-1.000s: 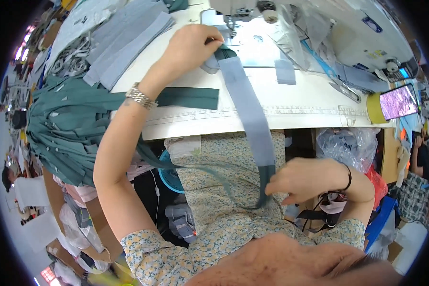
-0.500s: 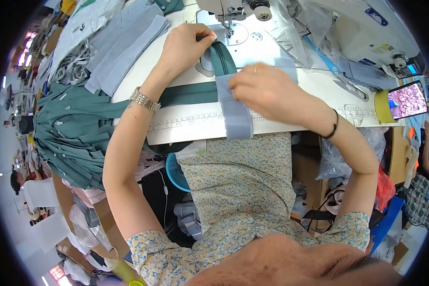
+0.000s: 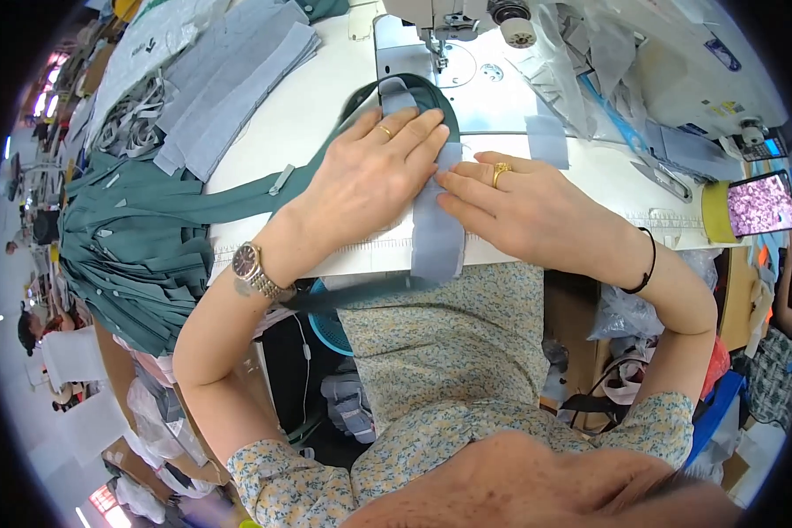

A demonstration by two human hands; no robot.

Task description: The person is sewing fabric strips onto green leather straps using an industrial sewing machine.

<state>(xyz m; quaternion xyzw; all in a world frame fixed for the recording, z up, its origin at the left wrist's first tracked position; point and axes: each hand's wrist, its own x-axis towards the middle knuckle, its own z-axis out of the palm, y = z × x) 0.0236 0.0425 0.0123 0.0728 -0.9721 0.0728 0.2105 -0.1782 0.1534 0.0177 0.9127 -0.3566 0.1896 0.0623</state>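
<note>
Resting palm-down on the cloth, the left hand (image 3: 374, 180) lay with its fingers extended close together, unclenched, across a grey-blue strip (image 3: 437, 238) and a dark green band (image 3: 446, 114). The right hand (image 3: 512, 201) sat just beside it, fingers slightly bent and their tips at the strip's right edge; whether they pinched it could not be told.

The strip ran along the front of the white surface (image 3: 333, 88), its lower end reaching the front edge. A rounded grey tab (image 3: 396, 91) showed beyond the left fingers; the hand hid whether it belonged to the same piece. The green band curved around that tab, near the presser foot (image 3: 441, 60) of the sewing machine (image 3: 669, 110).

Both fabrics looked light and limp, likely to fold or skew under a sideways push but not fragile. The strip seemed smooth and perhaps a little slippery, so a broad, flat hold would probably have suited it, with a fingertip pinch at the edges for lining up. The band, narrow and pliable, seemed best taken near its curve.

Both elbows were bent outward, the forearms angling inward so that the hands nearly met; the left wrist carried a metal watch (image 3: 248, 262).
</note>
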